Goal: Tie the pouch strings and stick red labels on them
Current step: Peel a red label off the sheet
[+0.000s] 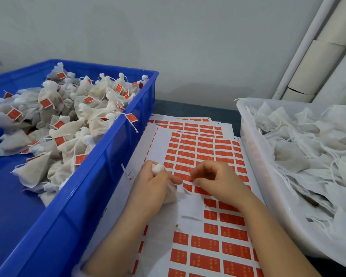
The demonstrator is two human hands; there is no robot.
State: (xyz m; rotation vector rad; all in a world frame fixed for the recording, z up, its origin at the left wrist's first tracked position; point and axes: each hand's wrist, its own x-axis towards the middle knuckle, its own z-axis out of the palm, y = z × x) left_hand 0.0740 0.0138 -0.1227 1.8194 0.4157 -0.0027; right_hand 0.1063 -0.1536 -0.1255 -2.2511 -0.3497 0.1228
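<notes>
A pouch (171, 196) is gripped in the left hand (150, 186) at the lower centre of the frame. The fingers are wrapped round its neck, and its gathered white top shows above the fist. The right hand (218, 180) is held just right of it, fingers curled and thumb and forefinger brought together at a red label (188, 187) whose edge is lifted from the label sheet (164, 144). Whether the label is already pinched cannot be told.

The sheet is spread on the counter (188, 110) between two bins, and a bare strip where labels have been taken is seen near the hands.

At the left of the frame, the blue crate (108, 148) is heaped with finished pouches (68, 116), tied and carrying red tags on their strings. At the right, the white tub (248, 148) is filled with unlabelled pouches (300, 148), their strings loose.

The work is judged to be well under way but far from finished. The held pouch appears closed and is awaiting its label, and a full tub is left to be tied and tagged.
</notes>
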